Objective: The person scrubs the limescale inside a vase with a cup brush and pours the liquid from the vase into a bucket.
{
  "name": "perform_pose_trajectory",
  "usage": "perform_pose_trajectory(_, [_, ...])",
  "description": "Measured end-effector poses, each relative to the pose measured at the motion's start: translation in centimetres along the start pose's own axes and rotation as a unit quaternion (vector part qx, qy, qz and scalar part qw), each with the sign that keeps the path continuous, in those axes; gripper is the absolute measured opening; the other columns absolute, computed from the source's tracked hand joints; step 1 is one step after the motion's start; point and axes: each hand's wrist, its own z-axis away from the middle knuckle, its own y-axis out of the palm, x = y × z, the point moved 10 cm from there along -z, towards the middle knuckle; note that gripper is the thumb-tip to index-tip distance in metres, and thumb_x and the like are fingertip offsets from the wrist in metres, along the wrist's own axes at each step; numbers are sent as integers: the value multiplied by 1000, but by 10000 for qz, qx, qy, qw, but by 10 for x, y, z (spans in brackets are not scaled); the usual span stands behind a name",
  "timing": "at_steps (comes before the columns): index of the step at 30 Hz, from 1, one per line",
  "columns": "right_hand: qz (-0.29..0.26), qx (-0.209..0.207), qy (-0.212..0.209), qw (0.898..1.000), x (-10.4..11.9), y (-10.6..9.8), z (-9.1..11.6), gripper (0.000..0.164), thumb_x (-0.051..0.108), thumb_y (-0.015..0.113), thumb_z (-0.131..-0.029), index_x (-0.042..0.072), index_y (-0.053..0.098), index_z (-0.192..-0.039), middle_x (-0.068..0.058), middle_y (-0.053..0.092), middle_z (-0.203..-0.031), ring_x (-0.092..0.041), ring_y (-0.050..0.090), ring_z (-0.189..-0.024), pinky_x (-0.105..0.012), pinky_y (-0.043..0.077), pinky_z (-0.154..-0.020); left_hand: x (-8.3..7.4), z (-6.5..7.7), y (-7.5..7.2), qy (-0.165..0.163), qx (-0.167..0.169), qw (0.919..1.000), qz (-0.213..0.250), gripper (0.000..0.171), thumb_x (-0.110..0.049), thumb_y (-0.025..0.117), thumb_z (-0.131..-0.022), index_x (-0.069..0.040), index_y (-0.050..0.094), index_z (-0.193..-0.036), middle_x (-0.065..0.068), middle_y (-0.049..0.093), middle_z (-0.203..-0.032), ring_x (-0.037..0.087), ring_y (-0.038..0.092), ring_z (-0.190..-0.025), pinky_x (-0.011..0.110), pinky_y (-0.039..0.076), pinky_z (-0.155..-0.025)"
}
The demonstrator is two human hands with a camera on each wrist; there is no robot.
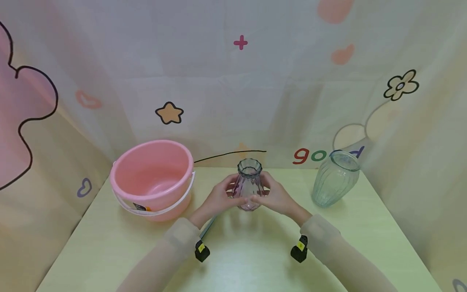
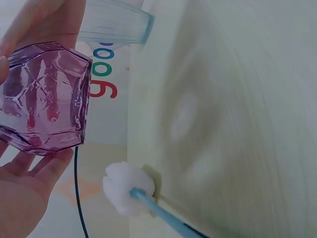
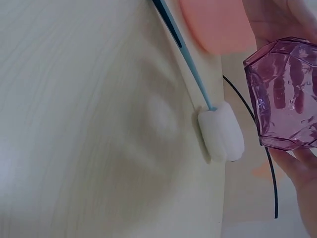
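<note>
A small purple glass vase (image 1: pixel 249 187) with a dark scalloped rim is held upright in front of me between both hands. My left hand (image 1: pixel 225 197) grips its left side, thumb across the front and fingers behind. The right hand (image 1: pixel 276 198) grips the opposite side in the same way, the thumbs almost meeting. In the left wrist view the faceted base of the vase shows, raised off the table. Below and behind it lies a sponge brush with a white head (image 3: pixel 221 135) and a blue handle (image 2: pixel 168 216); my left forearm hides most of it in the head view.
To the left stands a pink bucket (image 1: pixel 178 207) with its white handle (image 1: pixel 171 209) hanging down in front. A taller clear glass vase (image 1: pixel 333 182) stands at the right rear of the table (image 1: pixel 240 263). Printed curtains (image 1: pixel 219 101) enclose the back and sides.
</note>
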Motion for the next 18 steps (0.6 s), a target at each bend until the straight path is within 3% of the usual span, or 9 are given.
perform_pose_trajectory(3, [17, -8, 128, 9999, -20, -1, -1, 66, 24, 69, -79, 18, 33, -134, -14, 46, -129, -29, 45, -114, -47, 43, -89, 7, -3, 5, -3, -19, 10000, 68, 66, -11, 71, -75, -5, 38, -132, 21, 45, -126, 36, 50, -105, 46, 45, -85])
perform_pose_trajectory(7, [153, -42, 363, 9992, -50, -3, -1, 68, 29, 70, -78, 28, 32, -135, -7, 45, -130, -31, 43, -115, -45, 44, -88, 33, -11, 13, -81, -67, 9999, 81, 67, -14, 73, -74, -10, 39, -132, 16, 46, -127, 36, 49, -107, 46, 43, -88])
perform_pose_trajectory(10, [221, -63, 351, 9991, -59, -6, 3, 68, 29, 70, -78, 28, 32, -135, -7, 46, -129, -34, 43, -115, -45, 45, -86, 52, -16, 21, -146, -86, 9999, -23, 67, -18, 74, -74, -14, 40, -132, 11, 46, -128, 32, 49, -108, 42, 44, -89])
perform_pose_trajectory(18, [296, -154, 268, 9991, -76, -21, 17, 65, 36, 70, -77, 25, 36, -131, -15, 48, -125, -31, 45, -113, -44, 45, -86, 66, -27, 44, -320, -79, 9991, -254, 71, -21, 75, -73, -22, 40, -134, 1, 47, -130, 28, 49, -112, 33, 46, -85])
